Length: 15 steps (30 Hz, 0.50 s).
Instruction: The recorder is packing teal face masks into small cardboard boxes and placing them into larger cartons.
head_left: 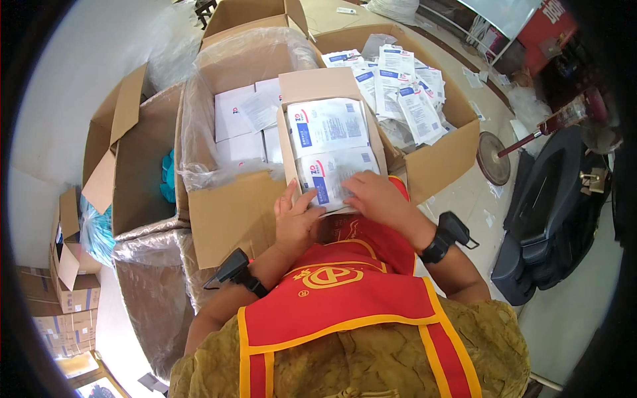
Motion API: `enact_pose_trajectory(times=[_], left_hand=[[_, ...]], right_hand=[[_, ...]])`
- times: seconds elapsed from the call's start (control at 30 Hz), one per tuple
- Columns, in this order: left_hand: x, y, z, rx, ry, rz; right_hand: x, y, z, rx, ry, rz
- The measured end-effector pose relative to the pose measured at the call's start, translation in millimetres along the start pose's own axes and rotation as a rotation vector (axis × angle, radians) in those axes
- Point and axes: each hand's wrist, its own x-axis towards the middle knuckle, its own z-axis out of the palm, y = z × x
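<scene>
In front of me is a narrow open cardboard box (289, 158) with its far flap standing up. Two stacks of flat white packets with blue and red print lie in it, a far packet (330, 125) and a near packet (334, 171). My left hand (296, 219) is open, its fingers spread over the box's near left edge and the near packet's corner. On the right, my right hand (377, 197) has its fingers bent and drawn together at the near packet's right edge. The fingertips partly cover that packet.
Behind to the right, a large carton (441, 166) holds many loose white packets (398, 86). A plastic-lined carton (232, 60) with white boxes (233, 113) stands at the left. Further left is a carton (142, 179) with teal material. A black chair (551, 205) lies to the right.
</scene>
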Motion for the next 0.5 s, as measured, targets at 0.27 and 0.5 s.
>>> enact_pose_trajectory(times=[0.27, 0.5], left_hand=[[13, 24, -16, -0.099, -0.024, -0.037], [6, 9, 5, -0.165, 0.064, -0.041]], right_hand=[[-41, -2, 37, -0.137, -0.047, -0.102], [-29, -15, 25, -0.11, 0.094, 0.044]])
